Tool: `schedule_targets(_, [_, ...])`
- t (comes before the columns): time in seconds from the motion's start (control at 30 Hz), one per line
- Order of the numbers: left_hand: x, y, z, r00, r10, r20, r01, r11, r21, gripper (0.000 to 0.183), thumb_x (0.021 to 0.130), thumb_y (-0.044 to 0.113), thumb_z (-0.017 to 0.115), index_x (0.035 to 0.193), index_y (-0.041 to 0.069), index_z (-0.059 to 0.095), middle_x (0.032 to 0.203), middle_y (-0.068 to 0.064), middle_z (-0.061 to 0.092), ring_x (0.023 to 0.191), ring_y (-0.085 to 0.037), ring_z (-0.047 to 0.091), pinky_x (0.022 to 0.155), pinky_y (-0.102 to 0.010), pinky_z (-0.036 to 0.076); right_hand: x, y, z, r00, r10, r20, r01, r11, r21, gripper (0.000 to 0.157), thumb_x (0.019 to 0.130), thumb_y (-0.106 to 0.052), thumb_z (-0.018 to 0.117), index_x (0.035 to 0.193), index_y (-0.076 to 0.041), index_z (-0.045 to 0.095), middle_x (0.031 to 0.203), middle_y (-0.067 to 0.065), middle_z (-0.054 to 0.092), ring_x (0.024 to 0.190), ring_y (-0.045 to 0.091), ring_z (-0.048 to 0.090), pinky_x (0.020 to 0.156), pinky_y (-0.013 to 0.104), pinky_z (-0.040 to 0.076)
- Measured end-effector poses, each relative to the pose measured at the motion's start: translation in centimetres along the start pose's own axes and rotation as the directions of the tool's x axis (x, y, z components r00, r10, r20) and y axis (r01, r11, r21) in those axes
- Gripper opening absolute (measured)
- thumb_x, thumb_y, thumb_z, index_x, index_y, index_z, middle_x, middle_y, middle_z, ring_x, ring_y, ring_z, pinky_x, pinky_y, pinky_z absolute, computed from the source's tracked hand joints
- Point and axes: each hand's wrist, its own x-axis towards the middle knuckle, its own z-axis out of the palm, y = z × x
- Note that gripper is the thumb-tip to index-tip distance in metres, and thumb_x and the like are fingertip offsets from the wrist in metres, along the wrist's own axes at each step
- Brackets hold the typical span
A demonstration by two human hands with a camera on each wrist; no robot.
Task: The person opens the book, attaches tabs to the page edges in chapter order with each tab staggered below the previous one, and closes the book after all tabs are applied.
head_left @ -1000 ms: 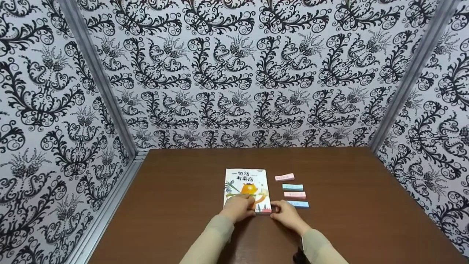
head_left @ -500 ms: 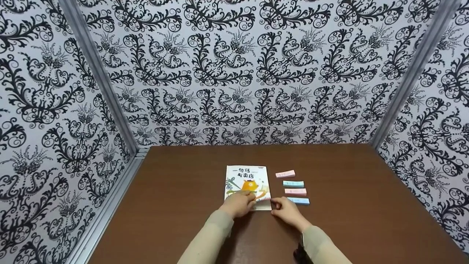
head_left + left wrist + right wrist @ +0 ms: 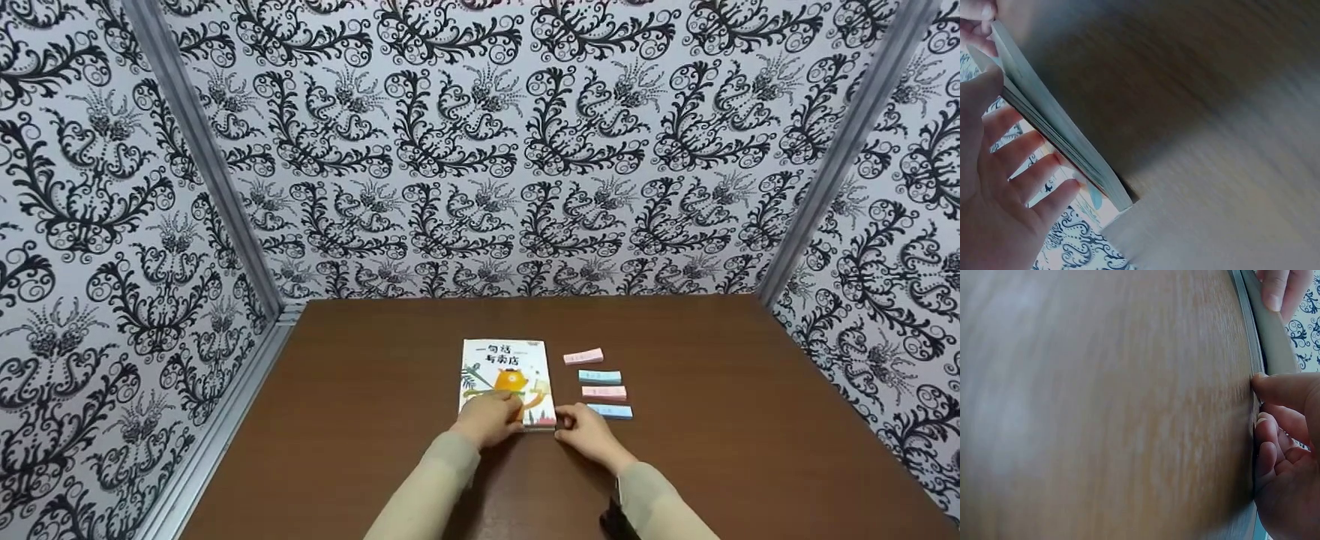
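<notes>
A white paperback book (image 3: 499, 367) with an orange cartoon animal and Chinese characters lies on the brown table. My left hand (image 3: 489, 418) spreads its fingers over the lower cover, its thumb at the near page edge. In the left wrist view, that hand (image 3: 1013, 163) grips the upper part of the book, and a narrow gap parts it from the pages (image 3: 1067, 124) below. At the near right corner, my right hand (image 3: 589, 435) pinches the lower pages with curled fingers. The right wrist view shows its thumb (image 3: 1280, 388) against the book's edge (image 3: 1248, 320).
To the right of the book lie several small paper strips in a column: a pink strip (image 3: 583, 356), a blue strip (image 3: 600, 376), another pink strip (image 3: 604, 392) and a lower blue strip (image 3: 613, 411) close to my right hand. Patterned walls (image 3: 480, 150) enclose the table (image 3: 360, 375).
The cover's near edge rose half a second ago, baring a white page, and has now dropped almost flat. Both hands stay at nearly the same spots on the book.
</notes>
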Motion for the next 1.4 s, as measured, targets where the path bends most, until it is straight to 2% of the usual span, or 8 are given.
schedule_targets(0.1, [-0.26, 0.33, -0.05, 1.0, 0.006, -0.023, -0.004, 0.998, 0.069, 0.029, 0.085, 0.041, 0.072, 0.087, 0.015, 0.059, 0.093, -0.001, 0.061, 0.091, -0.02, 0.063, 0.076, -0.034, 0.053, -0.09, 0.2, 0.23, 1.0, 0.006, 0.01, -0.006, 1.0, -0.005, 0.035, 0.075, -0.003, 0.073, 0.108, 0.006, 0.067, 0.077, 0.001, 0.049, 0.07, 0.013, 0.042, 0.063, 0.03, 0.037])
schedule_targets(0.27, [-0.15, 0.61, 0.07, 1.0, 0.012, -0.004, -0.011, 0.992, 0.127, 0.031, 0.085, 0.041, 0.072, 0.092, 0.014, 0.059, 0.094, -0.002, 0.061, 0.09, -0.02, 0.062, 0.073, -0.034, 0.053, -0.15, 0.13, 0.2, 1.0, 0.017, 0.011, -0.017, 1.0, -0.002, 0.036, 0.075, -0.004, 0.074, 0.11, 0.006, 0.067, 0.078, 0.0, 0.049, 0.07, 0.013, 0.042, 0.063, 0.03, 0.037])
schedule_targets(0.4, [0.1, 0.56, -0.11, 1.0, 0.01, 0.006, -0.011, 0.994, 0.104, 0.024, 0.089, 0.037, 0.068, 0.091, 0.015, 0.058, 0.092, -0.002, 0.06, 0.087, -0.021, 0.062, 0.071, -0.035, 0.052, -0.01, -0.06, -0.01, 1.0, 0.018, -0.001, -0.018, 1.0, 0.002, 0.036, 0.075, -0.003, 0.074, 0.108, 0.007, 0.067, 0.077, 0.001, 0.049, 0.07, 0.013, 0.042, 0.063, 0.029, 0.037])
schedule_targets(0.6, [0.18, 0.39, -0.03, 1.0, 0.019, -0.019, -0.018, 0.997, 0.071, 0.015, 0.093, 0.031, 0.062, 0.091, 0.016, 0.061, 0.089, 0.001, 0.059, 0.081, -0.021, 0.062, 0.069, -0.033, 0.052, 0.05, 0.06, -0.17, 1.0, 0.008, -0.005, -0.008, 1.0, 0.004, 0.032, 0.076, -0.002, 0.074, 0.106, 0.007, 0.067, 0.077, 0.002, 0.049, 0.07, 0.014, 0.042, 0.063, 0.031, 0.038])
schedule_targets(0.83, [0.21, 0.38, 0.45, 1.0, 0.015, -0.001, -0.015, 0.997, 0.072, 0.015, 0.092, 0.031, 0.064, 0.091, 0.016, 0.06, 0.085, 0.0, 0.058, 0.076, -0.021, 0.061, 0.066, -0.033, 0.051, -0.29, 0.15, -0.15, 0.994, -0.093, -0.05, 0.096, 0.995, 0.04, 0.032, 0.075, -0.003, 0.071, 0.102, 0.011, 0.065, 0.074, 0.0, 0.047, 0.068, 0.012, 0.041, 0.059, 0.031, 0.036])
schedule_targets(1.03, [0.25, 0.43, 0.66, 0.998, 0.053, -0.024, -0.05, 0.992, 0.115, 0.021, 0.09, 0.031, 0.068, 0.089, 0.012, 0.058, 0.083, -0.001, 0.059, 0.075, -0.021, 0.063, 0.065, -0.032, 0.052, -0.3, -0.07, 0.06, 1.0, -0.017, -0.025, 0.017, 1.0, 0.023, 0.034, 0.073, -0.001, 0.073, 0.104, 0.009, 0.067, 0.076, 0.002, 0.049, 0.068, 0.012, 0.041, 0.061, 0.029, 0.037])
schedule_targets(1.17, [0.27, 0.35, 0.48, 0.998, 0.052, -0.023, -0.05, 0.996, 0.071, 0.019, 0.088, 0.031, 0.07, 0.086, 0.014, 0.06, 0.082, 0.002, 0.06, 0.076, -0.02, 0.063, 0.066, -0.031, 0.051, -0.25, -0.22, 0.1, 1.0, 0.02, -0.019, -0.019, 1.0, 0.008, 0.034, 0.073, -0.001, 0.075, 0.105, 0.007, 0.068, 0.076, 0.002, 0.049, 0.068, 0.011, 0.041, 0.062, 0.028, 0.037])
schedule_targets(1.4, [0.18, 0.0, 0.12, 0.998, 0.06, -0.034, -0.059, 0.998, 0.023, 0.017, 0.086, 0.033, 0.071, 0.087, 0.017, 0.065, 0.081, 0.005, 0.061, 0.072, -0.018, 0.063, 0.064, -0.03, 0.051, -0.14, -0.16, 0.09, 1.0, 0.017, -0.016, -0.016, 1.0, 0.018, 0.034, 0.074, -0.001, 0.075, 0.106, 0.008, 0.067, 0.076, 0.002, 0.049, 0.069, 0.013, 0.043, 0.062, 0.028, 0.038])
